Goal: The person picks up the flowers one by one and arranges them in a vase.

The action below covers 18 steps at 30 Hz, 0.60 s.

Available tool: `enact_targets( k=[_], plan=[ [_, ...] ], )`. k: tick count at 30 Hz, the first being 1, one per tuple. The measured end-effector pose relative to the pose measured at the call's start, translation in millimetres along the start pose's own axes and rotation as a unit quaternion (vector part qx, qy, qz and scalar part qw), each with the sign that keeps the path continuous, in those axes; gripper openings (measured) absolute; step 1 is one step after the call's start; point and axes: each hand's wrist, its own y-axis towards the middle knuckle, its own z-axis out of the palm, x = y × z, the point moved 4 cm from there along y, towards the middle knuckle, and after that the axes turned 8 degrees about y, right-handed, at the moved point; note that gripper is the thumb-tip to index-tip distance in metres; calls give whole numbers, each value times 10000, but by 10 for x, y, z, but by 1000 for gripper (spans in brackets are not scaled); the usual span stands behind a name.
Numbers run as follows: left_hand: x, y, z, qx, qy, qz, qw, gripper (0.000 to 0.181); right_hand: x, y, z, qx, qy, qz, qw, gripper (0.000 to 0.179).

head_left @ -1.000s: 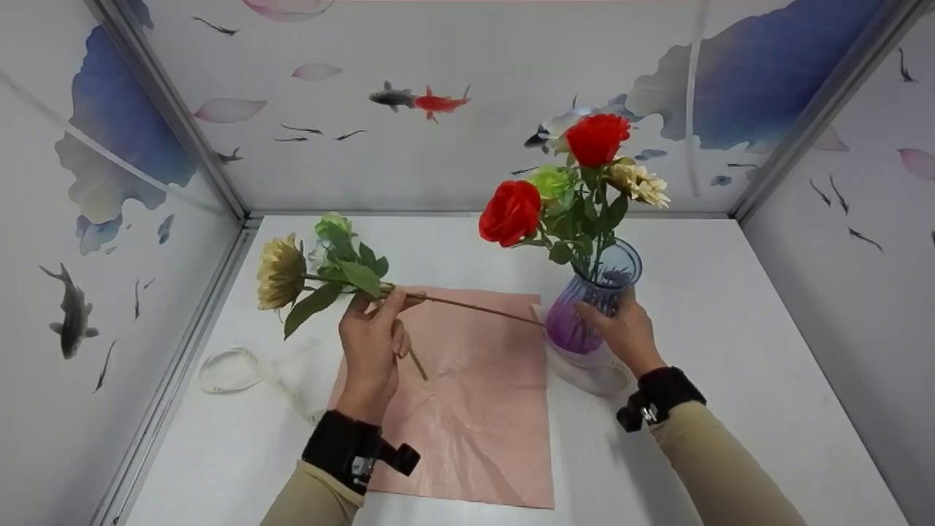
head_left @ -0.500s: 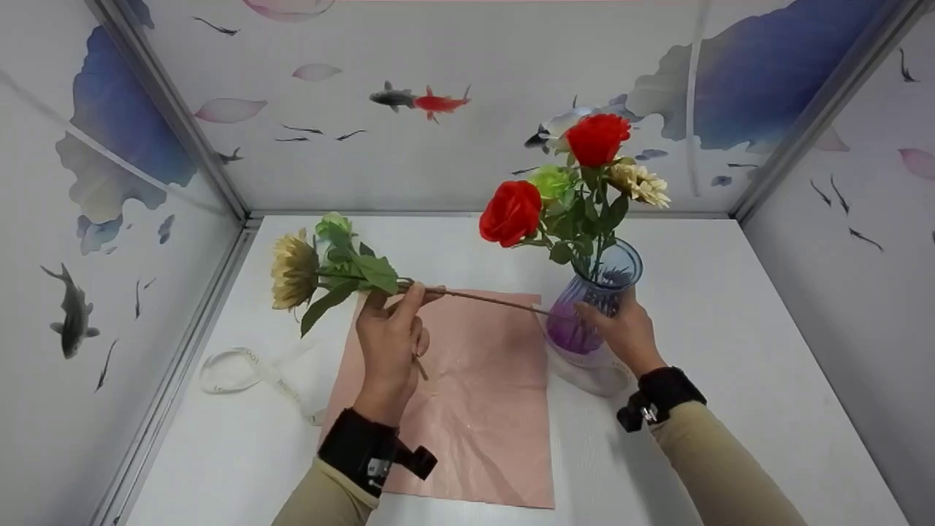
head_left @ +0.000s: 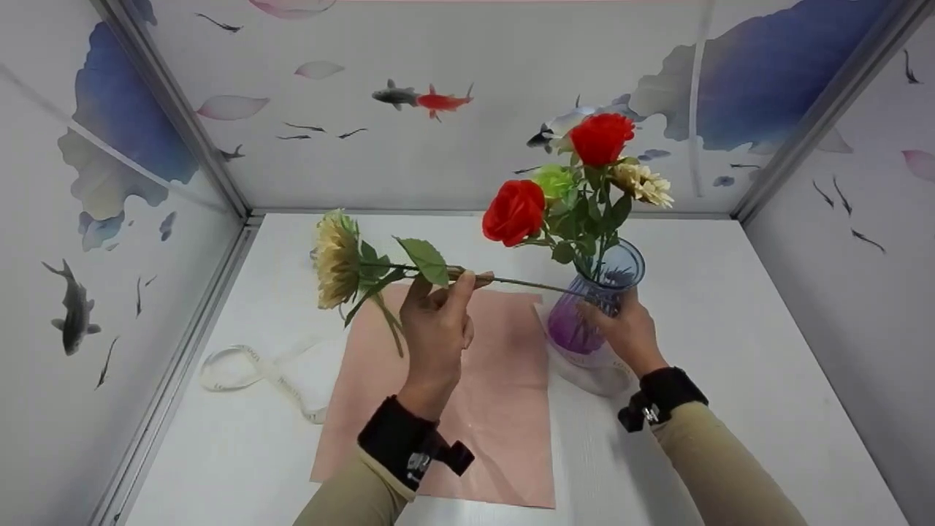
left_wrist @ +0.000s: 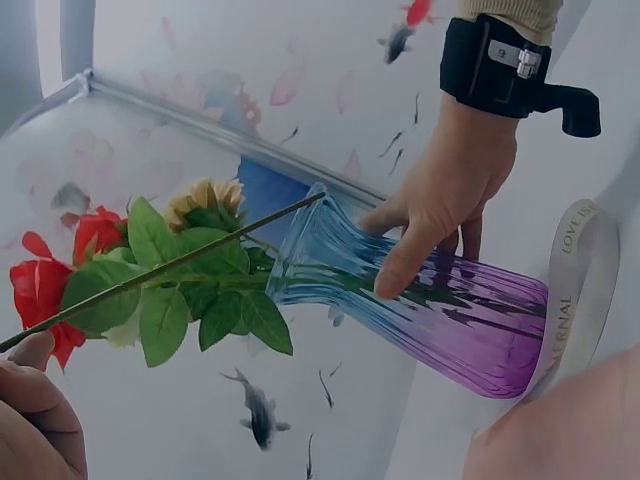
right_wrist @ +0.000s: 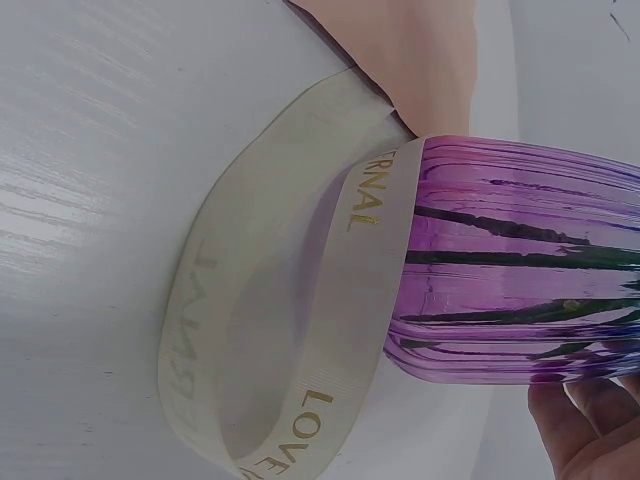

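Note:
My left hand point(head_left: 437, 332) pinches the stem of a pale yellow artificial flower point(head_left: 337, 263), its bloom pointing left. The thin stem point(left_wrist: 150, 275) reaches right, and its tip overlaps the vase rim in the left wrist view. My right hand point(head_left: 630, 332) grips the blue-to-purple glass vase point(head_left: 566, 325) around its side, fingertips point(right_wrist: 560, 425) showing against the glass. The vase holds a red rose point(head_left: 514, 212), a second red rose point(head_left: 600, 139), a green bloom point(head_left: 554, 181) and a yellow flower point(head_left: 641, 184). Behind the held flower, more green leaves and stems point(head_left: 391, 325) show, partly hidden.
A pink sheet of wrapping paper point(head_left: 504, 409) lies mid-table, under my left hand. White lettered ribbon point(right_wrist: 345, 290) loops by the vase base, and another ribbon stretch point(head_left: 281, 383) lies left of the paper. Printed panels point(head_left: 438, 161) enclose the white table point(head_left: 738, 351).
My left hand has moved right and slightly up with the yellow flower, bringing the stem's tip from beside the vase's body up to its neck. My right hand and the vase hold still.

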Motion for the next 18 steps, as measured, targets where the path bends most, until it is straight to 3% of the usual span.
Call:
enact_targets(
  k=[4, 8, 18],
  plan=[
    [-45, -1, 145, 114, 402, 362, 9985, 25, -2, -7, -3, 22, 49, 68, 10000, 100],
    [-70, 7, 242, 124, 566, 449, 9973, 22, 3, -11, -4, 69, 56, 137, 9999, 104],
    [-130, 42, 283, -40, 715, 609, 9956, 20, -8, -8, -1, 58, 60, 165, 9998, 106]
  ],
)
